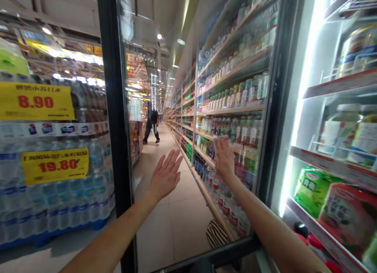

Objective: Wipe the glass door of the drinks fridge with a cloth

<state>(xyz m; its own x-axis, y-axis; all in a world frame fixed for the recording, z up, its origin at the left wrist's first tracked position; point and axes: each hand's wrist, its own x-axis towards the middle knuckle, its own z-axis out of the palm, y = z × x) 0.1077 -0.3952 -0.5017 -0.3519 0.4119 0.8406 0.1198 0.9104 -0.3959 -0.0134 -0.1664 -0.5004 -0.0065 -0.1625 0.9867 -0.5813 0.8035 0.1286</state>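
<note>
In front of me is a glass door with a black frame (273,120); shelves of bottles and the aisle show in its pane. My left hand (165,175) lies flat against the glass, palm forward, fingers stretched out and slightly spread. Higher and to the right, my right hand (224,159) is up at the pane, its fingers pointing upward and blurred. A pale, whitish patch shows at those fingertips; whether it is a thin cloth or a reflection I cannot tell.
Lit cooler shelves (338,167) with bottles and green and red packs stand close on the right. At left are stacked water bottles (59,202) with yellow price signs (55,166). A person in dark clothes (153,124) appears farther down the aisle. Striped fabric (217,233) shows low in the pane.
</note>
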